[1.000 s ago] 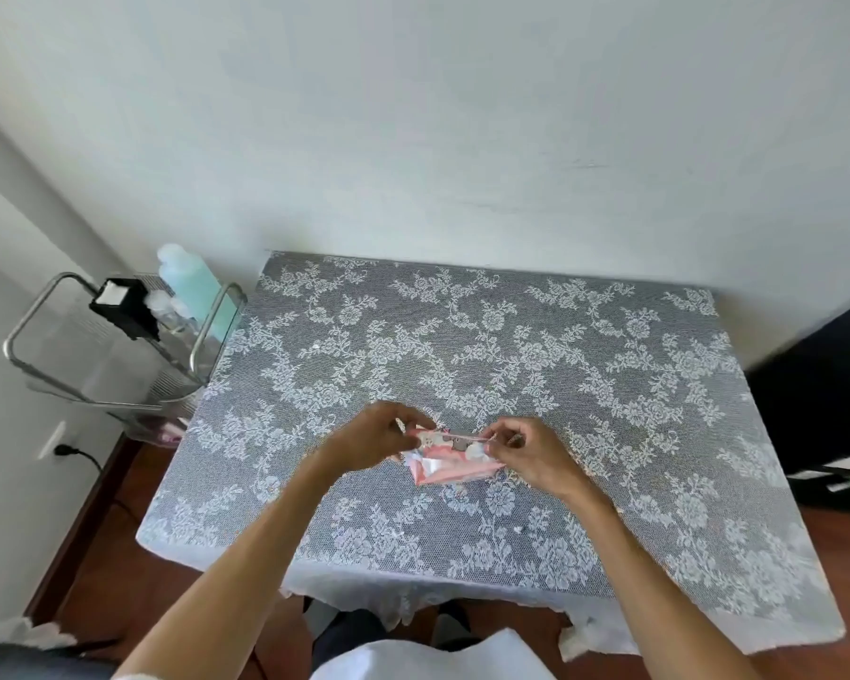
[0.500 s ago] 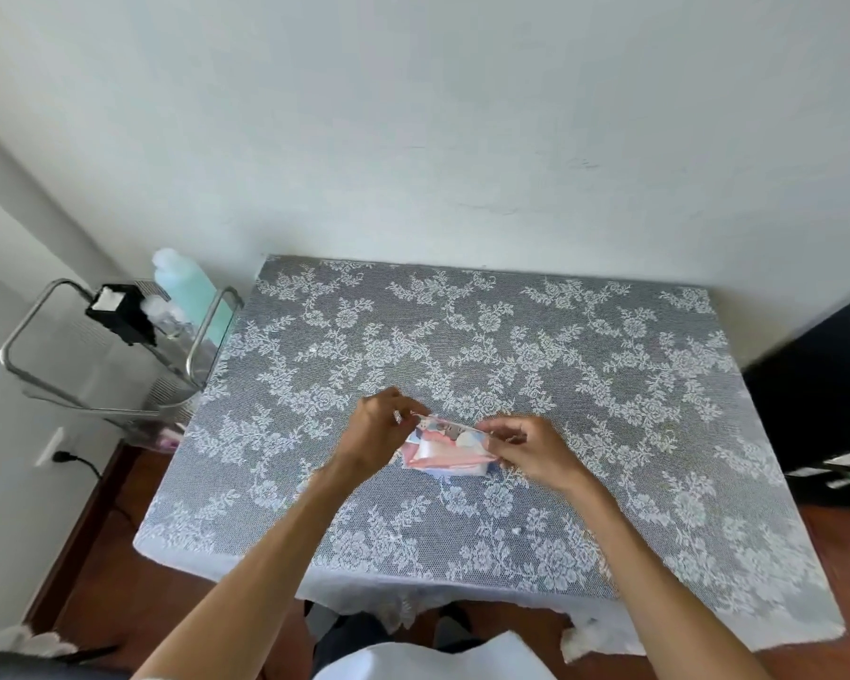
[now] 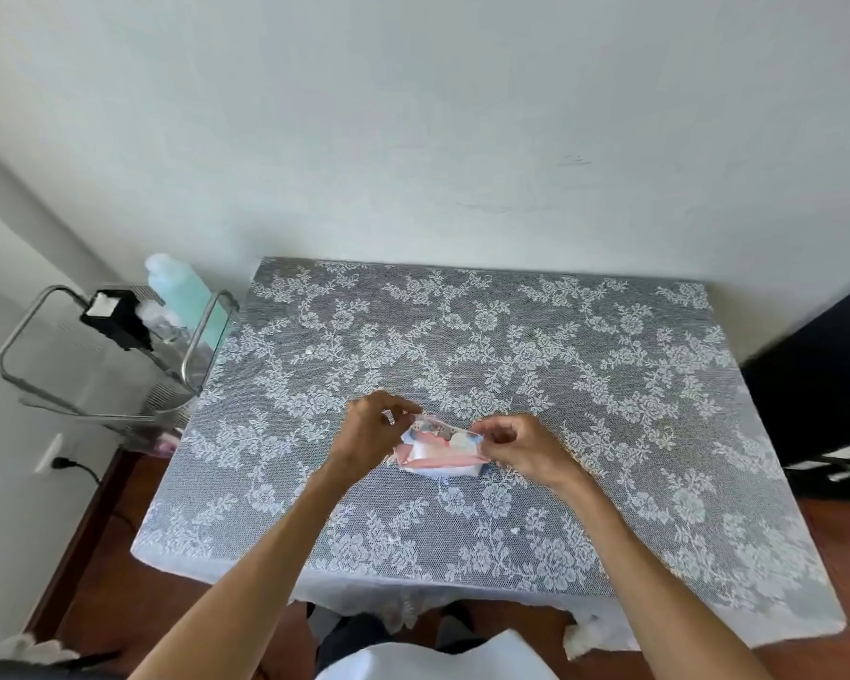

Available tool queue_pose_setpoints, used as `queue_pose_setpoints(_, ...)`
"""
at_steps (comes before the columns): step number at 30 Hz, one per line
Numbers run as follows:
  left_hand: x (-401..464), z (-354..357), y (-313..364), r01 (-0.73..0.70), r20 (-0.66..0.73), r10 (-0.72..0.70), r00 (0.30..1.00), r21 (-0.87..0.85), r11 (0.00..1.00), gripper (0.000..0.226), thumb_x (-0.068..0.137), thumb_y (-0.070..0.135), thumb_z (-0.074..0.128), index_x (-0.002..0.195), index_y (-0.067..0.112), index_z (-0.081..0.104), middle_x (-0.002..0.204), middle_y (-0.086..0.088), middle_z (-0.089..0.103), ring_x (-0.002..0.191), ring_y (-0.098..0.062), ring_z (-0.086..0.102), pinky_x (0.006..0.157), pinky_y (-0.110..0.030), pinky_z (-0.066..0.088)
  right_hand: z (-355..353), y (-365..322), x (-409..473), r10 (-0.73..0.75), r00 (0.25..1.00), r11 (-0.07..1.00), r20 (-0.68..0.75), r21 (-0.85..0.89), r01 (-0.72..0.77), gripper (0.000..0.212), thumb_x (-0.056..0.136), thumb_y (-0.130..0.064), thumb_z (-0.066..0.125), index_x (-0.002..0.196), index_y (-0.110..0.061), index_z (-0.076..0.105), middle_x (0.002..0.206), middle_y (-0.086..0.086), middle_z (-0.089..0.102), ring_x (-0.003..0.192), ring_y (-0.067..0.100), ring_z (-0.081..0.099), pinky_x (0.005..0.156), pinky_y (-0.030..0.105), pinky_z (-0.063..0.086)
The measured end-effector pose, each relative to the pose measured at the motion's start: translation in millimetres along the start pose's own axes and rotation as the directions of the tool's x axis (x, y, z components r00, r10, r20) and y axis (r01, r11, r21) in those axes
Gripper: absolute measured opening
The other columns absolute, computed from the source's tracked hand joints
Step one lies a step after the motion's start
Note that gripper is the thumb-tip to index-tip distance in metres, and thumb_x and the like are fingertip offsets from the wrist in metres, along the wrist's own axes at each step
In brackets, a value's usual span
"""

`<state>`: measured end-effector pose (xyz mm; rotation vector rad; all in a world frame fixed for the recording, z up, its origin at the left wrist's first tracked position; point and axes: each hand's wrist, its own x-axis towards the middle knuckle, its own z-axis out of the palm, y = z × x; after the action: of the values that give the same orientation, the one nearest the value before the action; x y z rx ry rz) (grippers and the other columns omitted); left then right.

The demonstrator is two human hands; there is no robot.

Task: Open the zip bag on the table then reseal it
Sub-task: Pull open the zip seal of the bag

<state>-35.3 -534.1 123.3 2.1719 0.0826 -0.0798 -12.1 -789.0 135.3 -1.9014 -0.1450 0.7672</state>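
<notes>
The bag (image 3: 440, 449) lies between the hands, near the table's (image 3: 609, 385) middle, toward its front edge, long axis left to right. Left hand (image 3: 371, 429) pinches its left end, right hand (image 3: 514, 446) its right end, equally near. A printed picture shows; no writing is readable.

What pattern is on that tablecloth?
White lace flowers and leafy sprigs over grey on the tablecloth, in the head view.

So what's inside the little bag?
Through the zip bag, pinched at its ends by the left hand and right hand, pink and white things show. What they are is too blurred to tell.
</notes>
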Motion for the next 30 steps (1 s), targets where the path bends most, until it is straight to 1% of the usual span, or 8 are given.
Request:
queue_pose_setpoints(4,3,-3,0,0.005,0.032,-0.004,0.999,-0.012,1.000,0.016,0.087,0.007,0.070,0.100,0.014,0.073,0.088,-0.003,0.069,0.054,-0.005,0.065,0.046,-0.016,0.051,0,1,5,0.027,0.999,1.000,-0.044,0.017,-0.026,0.021,0.084,-0.013,0.071,0.104,-0.020,0.069,0.095,0.008,0.073,0.081,0.020,0.071,0.072,0.037,0.061)
queue_pose_setpoints(7,4,-6,-3,0.012,0.004,-0.012,1.000,-0.041,0.999,0.017,0.086,0.005,0.070,0.100,0.014,0.074,0.087,-0.004,0.068,0.060,-0.010,0.066,0.052,-0.020,0.055,-4,2,8,0.051,0.999,0.967,0.010,0.250,-0.052,0.032,0.077,-0.020,0.078,0.109,-0.019,0.072,0.102,0.010,0.072,0.084,0.023,0.071,0.077,0.041,0.060)
queue_pose_setpoints(9,6,-7,-4,0.017,-0.009,-0.017,1.000,-0.028,0.999,0.017,0.086,0.006,0.070,0.100,0.015,0.075,0.088,-0.002,0.068,0.068,-0.013,0.067,0.060,-0.024,0.059,-7,2,9,0.051,0.997,0.933,0.059,0.354,-0.068,0.036,0.075,-0.023,0.078,0.110,-0.019,0.073,0.108,0.017,0.067,0.089,0.027,0.069,0.081,0.039,0.058)
queue_pose_setpoints(12,7,-6,-4,0.020,-0.011,-0.021,1.000,-0.031,0.999,0.016,0.086,0.008,0.070,0.099,0.017,0.075,0.090,0.002,0.067,0.071,-0.012,0.068,0.064,-0.023,0.059,-9,2,10,0.036,0.993,0.902,0.116,0.425,-0.082,0.031,0.080,-0.014,0.074,0.111,-0.016,0.073,0.097,0.013,0.068,0.075,0.018,0.066,0.067,0.026,0.056)
queue_pose_setpoints(16,5,-2,-4,-0.022,0.014,0.023,1.000,-0.033,0.999,0.015,0.086,0.010,0.070,0.099,0.015,0.074,0.094,-0.001,0.068,0.069,-0.006,0.068,0.061,-0.018,0.058,-3,0,11,0.047,0.998,0.991,0.048,0.120,-0.052,0.026,0.082,-0.014,0.074,0.107,-0.022,0.073,0.097,0.007,0.069,0.069,0.018,0.065,0.063,0.031,0.054)
queue_pose_setpoints(20,3,-2,-5,-0.035,0.066,0.038,0.997,-0.049,0.998,0.014,0.087,0.009,0.069,0.099,0.015,0.074,0.101,-0.003,0.069,0.074,-0.009,0.070,0.064,-0.020,0.059,5,-2,11,0.003,0.996,0.994,-0.092,-0.112,-0.013,0.020,0.081,-0.020,0.075,0.087,-0.039,0.071,0.093,-0.008,0.069,0.075,0.008,0.066,0.055,0.013,0.050)
queue_pose_setpoints(26,2,-11,-4,0.096,0.318,-0.025,0.948,-0.209,0.973,0.023,0.086,0.016,0.072,0.109,0.015,0.072,0.109,-0.003,0.069,0.083,-0.021,0.073,0.074,-0.036,0.062,10,1,13,-0.072,0.948,0.976,-0.310,-0.217,0.003,0.025,0.087,-0.012,0.069,0.080,-0.035,0.063,0.081,-0.004,0.064,0.057,0.004,0.061,0.039,0.011,0.042)
queue_pose_setpoints(30,2,-12,-1,0.102,0.352,-0.039,0.935,-0.162,0.981,0.032,0.082,0.017,0.076,0.113,0.017,0.070,0.108,-0.003,0.068,0.084,-0.029,0.069,0.076,-0.039,0.061,13,0,13,-0.074,0.929,0.983,-0.361,-0.182,0.007,0.015,0.089,-0.010,0.066,0.087,-0.025,0.065,0.077,0.001,0.062,0.044,-0.007,0.058,0.033,0.010,0.038)
